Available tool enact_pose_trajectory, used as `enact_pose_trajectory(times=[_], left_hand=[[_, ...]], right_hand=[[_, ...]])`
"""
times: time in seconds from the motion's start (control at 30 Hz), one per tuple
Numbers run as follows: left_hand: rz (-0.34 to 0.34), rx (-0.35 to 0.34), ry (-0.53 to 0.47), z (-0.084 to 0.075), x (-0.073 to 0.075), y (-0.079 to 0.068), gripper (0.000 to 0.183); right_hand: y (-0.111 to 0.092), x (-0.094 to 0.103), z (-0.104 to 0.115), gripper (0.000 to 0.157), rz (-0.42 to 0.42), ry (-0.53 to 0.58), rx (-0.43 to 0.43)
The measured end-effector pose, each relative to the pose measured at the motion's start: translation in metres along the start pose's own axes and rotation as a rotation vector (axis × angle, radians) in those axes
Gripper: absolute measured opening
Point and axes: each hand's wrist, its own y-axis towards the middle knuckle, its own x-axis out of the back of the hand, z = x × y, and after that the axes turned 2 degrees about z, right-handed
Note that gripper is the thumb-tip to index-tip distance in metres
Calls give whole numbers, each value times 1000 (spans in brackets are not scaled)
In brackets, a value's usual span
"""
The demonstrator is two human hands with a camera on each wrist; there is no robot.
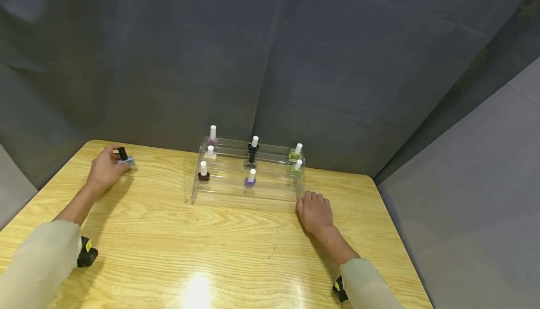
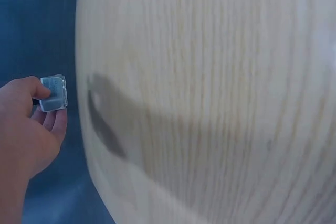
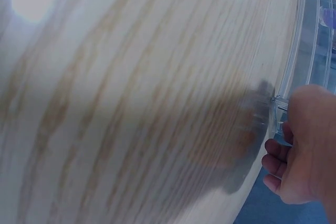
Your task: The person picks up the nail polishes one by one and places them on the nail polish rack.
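My left hand (image 1: 105, 167) pinches a light blue nail polish bottle (image 2: 53, 93) with a black cap, above the far left of the table. Thumb and fingers lie on either side of its glass. At the table's far middle stands a clear stepped display rack (image 1: 270, 199), with several nail polish bottles spread over its tiers. Among them are a purple bottle (image 1: 250, 182), a dark brown bottle (image 1: 204, 176) and a green bottle (image 1: 296, 171). My right hand (image 1: 316, 213) holds the rack's front right corner, its fingers curled in the right wrist view (image 3: 307, 150).
The wooden table (image 1: 236, 252) carries the rack near its back edge. Behind it hangs a dark grey curtain (image 1: 190, 56). A lighter grey panel (image 1: 472, 168) stands along the right side. Both wrists wear black cameras below pale sleeves (image 1: 42, 262).
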Motion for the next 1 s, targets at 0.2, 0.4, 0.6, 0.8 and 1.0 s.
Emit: enact_pose_trajectory(times=[0.2,0.4,0.6,0.8,1.0], left_hand=[[-15,-81,-66,-26,-2,-11,50],[-15,-167,-107,-55,-4,-26,43],[4,-229,-141,-84,-8,-34,42],[42,-289,-193,-116,-19,-40,41],[84,-353,-232,-147,-29,-46,49]], right_hand=[[-1,0,1,31,-18,10,9],[0,1,1,32,-7,1,1],[0,4,1,32,0,5,-3],[2,1,0,32,18,-2,-21],[3,0,0,32,36,-2,-31]])
